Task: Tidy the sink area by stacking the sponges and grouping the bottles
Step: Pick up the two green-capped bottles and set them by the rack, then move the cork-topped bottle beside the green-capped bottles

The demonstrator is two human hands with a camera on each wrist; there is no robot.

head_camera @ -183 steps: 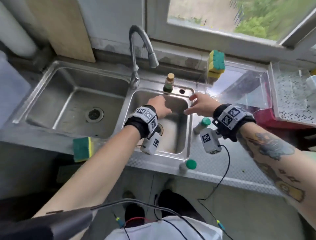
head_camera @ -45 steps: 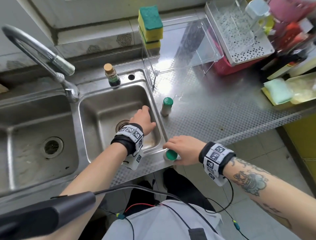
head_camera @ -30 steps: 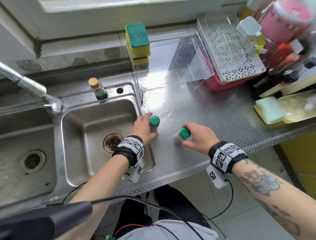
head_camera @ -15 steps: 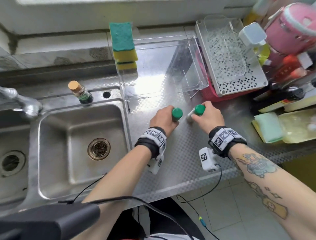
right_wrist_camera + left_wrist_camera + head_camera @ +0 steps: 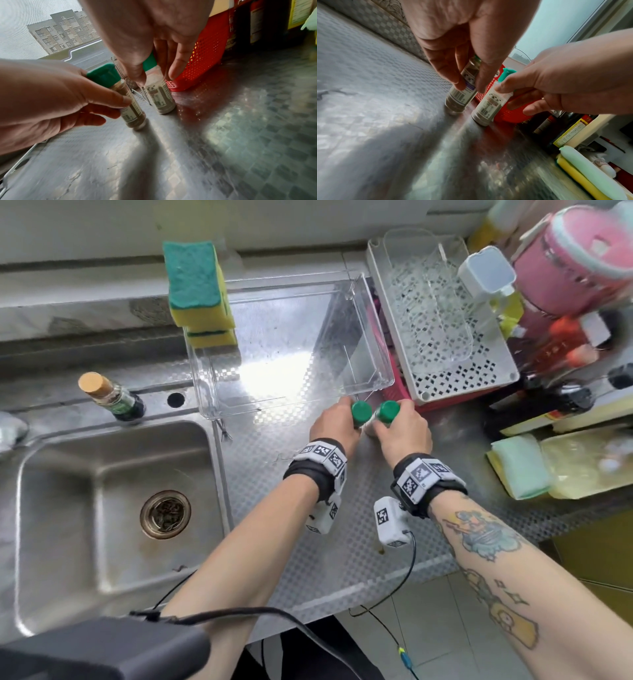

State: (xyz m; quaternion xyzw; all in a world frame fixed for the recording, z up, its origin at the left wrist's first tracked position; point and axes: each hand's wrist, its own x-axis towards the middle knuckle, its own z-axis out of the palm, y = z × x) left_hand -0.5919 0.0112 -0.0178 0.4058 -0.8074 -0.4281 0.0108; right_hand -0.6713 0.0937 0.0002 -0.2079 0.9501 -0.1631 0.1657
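We see two forearms reaching from the counter's (image 5: 342,559) near edge toward its back, each wrist wearing a black band with printed markers. Past the middle of the patterned steel, our left hand (image 5: 334,422) has its grip closed round a green-capped spice bottle (image 5: 360,413), thumb and fingers pinching the labelled body while its base rests on the counter. Just beside it, our right hand (image 5: 404,429) grips a second green-capped spice bottle (image 5: 387,411) the same way, that one too standing on the steel. In the wrist views the two bottles stand near each other with a narrow gap at their bases, the left one (image 5: 132,112) slightly tilted, the right one (image 5: 488,108) just in front of a red perforated basket (image 5: 510,115). To the left lies the sink basin (image 5: 68,508) with its drain. Behind the hands stands a clear plastic shelf (image 5: 373,337), and on its far left corner sit the stacked sponges (image 5: 198,292), yellow with green tops. At the sink's back rim, well apart from the pair, a cork-stoppered bottle (image 5: 113,397) stands alone. Right of the shelf sits a white perforated tray (image 5: 479,371).
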